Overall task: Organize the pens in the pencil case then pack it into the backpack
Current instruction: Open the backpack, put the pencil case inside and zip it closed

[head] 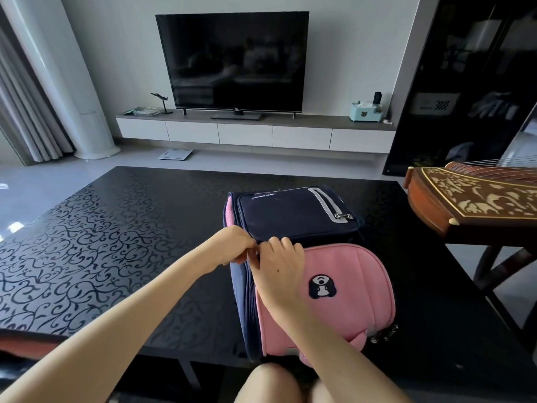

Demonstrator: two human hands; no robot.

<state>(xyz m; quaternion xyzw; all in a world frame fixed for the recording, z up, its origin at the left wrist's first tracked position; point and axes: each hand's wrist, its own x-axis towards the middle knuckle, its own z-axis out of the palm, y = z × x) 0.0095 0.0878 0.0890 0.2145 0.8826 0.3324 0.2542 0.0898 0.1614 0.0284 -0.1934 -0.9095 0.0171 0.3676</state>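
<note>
A pink and navy backpack (345, 286) lies on the black table (116, 237), its pink flap with a dog patch facing up and a navy front pocket beyond it. My left hand (232, 247) and my right hand (280, 267) meet at the backpack's upper left edge, fingers pinched together at the zipper seam. What the fingers hold is hidden between them, likely zipper pulls. No pencil case or pens are in view.
A wooden stringed instrument (470, 199) on a stand sits at the right, close to the table. A TV (235, 59) on a low white cabinet (255, 132) stands across the room. A dark shelf (465, 82) fills the right wall. My knees show below the table edge.
</note>
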